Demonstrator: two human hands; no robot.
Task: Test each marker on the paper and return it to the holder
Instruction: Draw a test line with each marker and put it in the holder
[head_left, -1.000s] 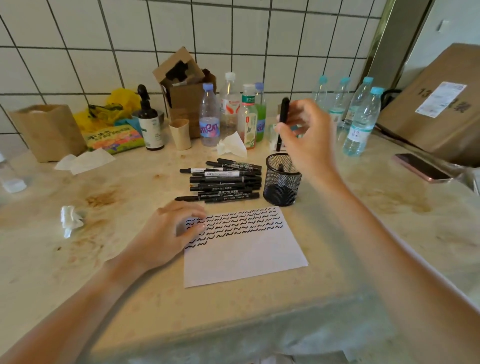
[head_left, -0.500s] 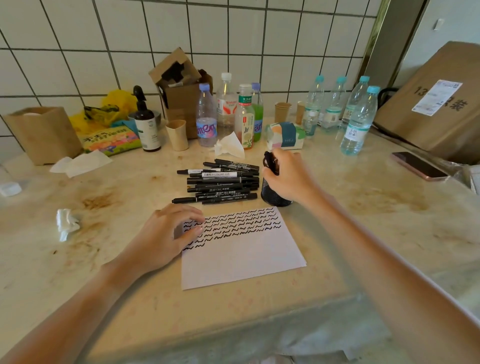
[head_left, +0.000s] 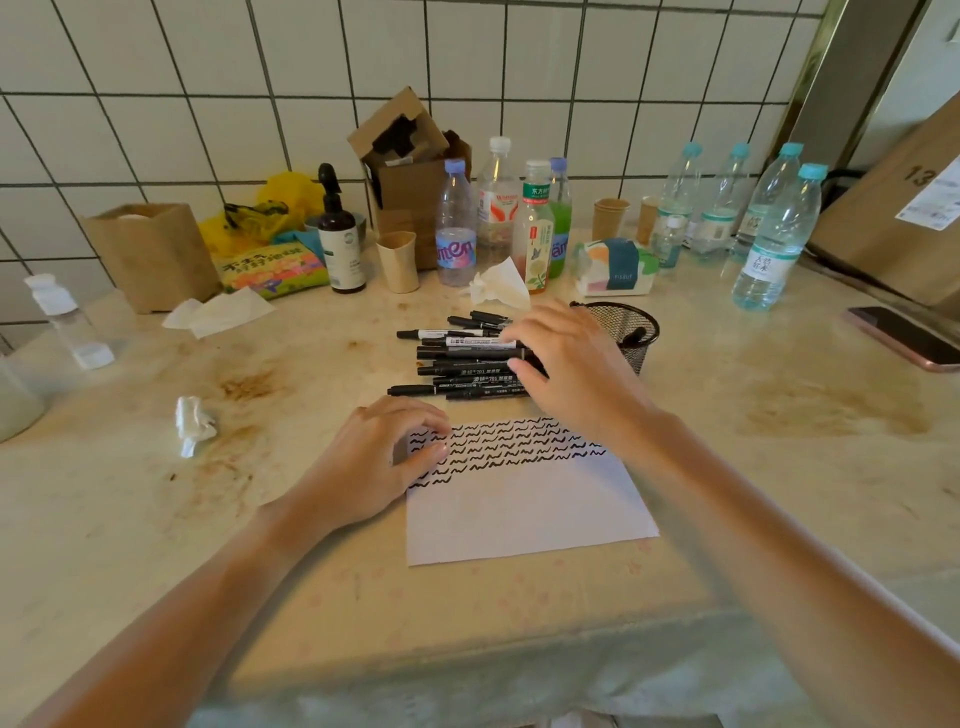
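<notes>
1. Far out to the left of my left hand, a crumpled tissue (head_left: 193, 423) lies on the stained desk (head_left: 779, 467), and behind it a brown paper bag (head_left: 150, 254) stands by the tiled wall.
2. My left hand (head_left: 371, 467) rests on the left edge of the paper (head_left: 524, 509), fingers loosely curled with the tips pressing the sheet; it holds nothing.
3. The paper lies flat between my two forearms, its far half covered in rows of black squiggles.
4. Just beyond the paper, between my hands, the pile of black markers (head_left: 457, 364) lies side by side on the desk.
5. My right hand (head_left: 571, 374) is over the right end of that pile, fingers spread and nearly straight, fingertips touching the markers; I cannot see any one marker gripped.
6. Right behind my right hand stands the black mesh holder (head_left: 631, 332), with one marker (head_left: 635, 335) leaning inside it.
7. Past the holder, a row of bottles (head_left: 769, 244) stands near the wall, and well to the right of my right hand a phone (head_left: 906, 338) lies flat beside a cardboard box (head_left: 893, 218).
</notes>
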